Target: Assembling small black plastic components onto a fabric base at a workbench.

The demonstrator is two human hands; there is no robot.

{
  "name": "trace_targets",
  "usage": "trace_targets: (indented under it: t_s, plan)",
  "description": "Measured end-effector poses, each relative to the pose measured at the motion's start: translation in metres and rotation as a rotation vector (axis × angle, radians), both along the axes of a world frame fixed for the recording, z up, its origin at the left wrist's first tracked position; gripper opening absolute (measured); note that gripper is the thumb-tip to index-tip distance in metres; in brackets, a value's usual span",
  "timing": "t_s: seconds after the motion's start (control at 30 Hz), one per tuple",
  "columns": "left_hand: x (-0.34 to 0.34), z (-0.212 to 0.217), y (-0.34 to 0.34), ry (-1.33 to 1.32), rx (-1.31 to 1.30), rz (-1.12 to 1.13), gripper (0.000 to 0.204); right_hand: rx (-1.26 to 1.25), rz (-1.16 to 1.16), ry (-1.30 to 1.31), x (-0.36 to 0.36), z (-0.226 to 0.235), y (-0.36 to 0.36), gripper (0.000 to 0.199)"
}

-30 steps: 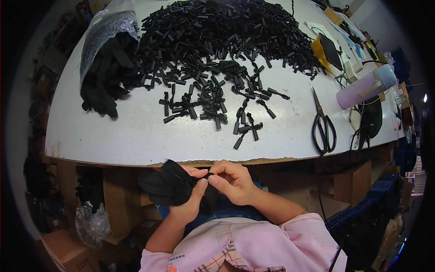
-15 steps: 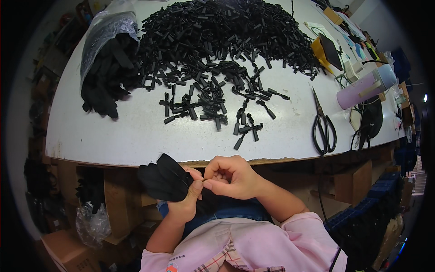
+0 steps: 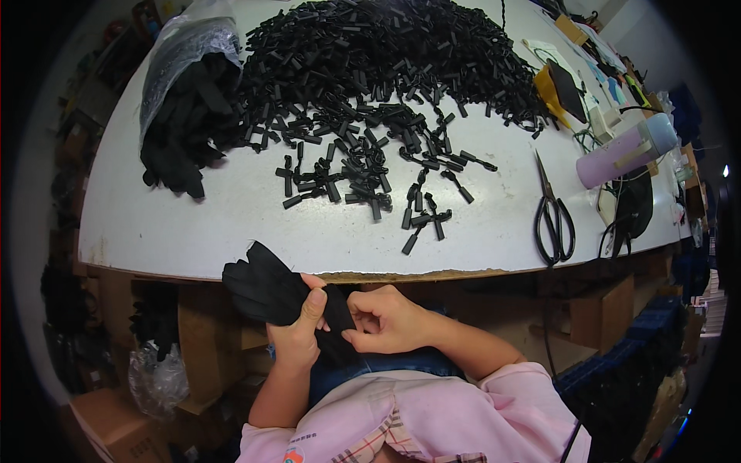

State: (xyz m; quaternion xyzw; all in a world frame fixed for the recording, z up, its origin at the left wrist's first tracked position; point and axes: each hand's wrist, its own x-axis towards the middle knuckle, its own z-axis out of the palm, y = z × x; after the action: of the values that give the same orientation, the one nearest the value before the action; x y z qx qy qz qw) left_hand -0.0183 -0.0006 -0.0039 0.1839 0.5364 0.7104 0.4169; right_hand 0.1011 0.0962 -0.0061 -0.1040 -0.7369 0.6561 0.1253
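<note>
A bundle of black fabric strips (image 3: pixel 261 284) is gripped in my left hand (image 3: pixel 297 339), just off the table's front edge. Its ends fan out up and to the left, and the rest hangs down toward my lap. Between my hands, one strip (image 3: pixel 336 309) stands apart from the bundle. My right hand (image 3: pixel 394 320) is closed on this strip's right edge, with thumb and fingers bent. On the white table (image 3: pixel 193 243) beyond lie loose black zipper pulls (image 3: pixel 413 239), with rectangular tabs on short cords.
A large heap of the same pulls (image 3: pixel 370 54) covers the far middle. At the far left, a clear plastic bag (image 3: pixel 189 42) spills black strips. Black-handled scissors (image 3: pixel 553 224) and a lilac bottle (image 3: pixel 617 160) lie at the right. Cardboard boxes (image 3: pixel 602 312) stand below the table.
My left hand and the bundle have shifted a little left. My right hand, earlier pinching close by the left thumb, has moved slightly down, and a strip now shows between the hands.
</note>
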Motion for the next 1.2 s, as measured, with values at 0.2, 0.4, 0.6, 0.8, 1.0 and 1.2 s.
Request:
trace_targets:
  t_s: [0.2, 0.4, 0.6, 0.8, 1.0, 1.2]
  plan:
    - [0.005, 0.006, -0.005, 0.027, -0.018, -0.081, 0.018, -0.307, -0.296, 0.116, 0.001, -0.008, -0.009, 0.011]
    - [0.011, -0.003, -0.017, 0.187, -0.196, -0.210, 0.017, -0.379, -0.383, 0.204, 0.003, -0.014, -0.009, 0.012]
    - [0.009, 0.001, -0.016, 0.284, -0.147, -0.275, 0.019, -0.439, -0.259, 0.144, 0.008, -0.002, 0.007, 0.011]
    - [0.001, -0.002, -0.020, 0.319, -0.183, -0.396, 0.015, -0.550, -0.372, 0.192, 0.010, 0.011, 0.017, 0.010]
    - [0.009, 0.006, -0.004, 0.083, -0.153, -0.324, 0.020, -0.094, -0.402, 0.230, 0.004, 0.006, 0.005, 0.009]
    - [0.017, 0.007, 0.004, 0.130, -0.081, -0.212, 0.025, -0.272, -0.410, 0.200, 0.005, 0.005, 0.004, 0.010]
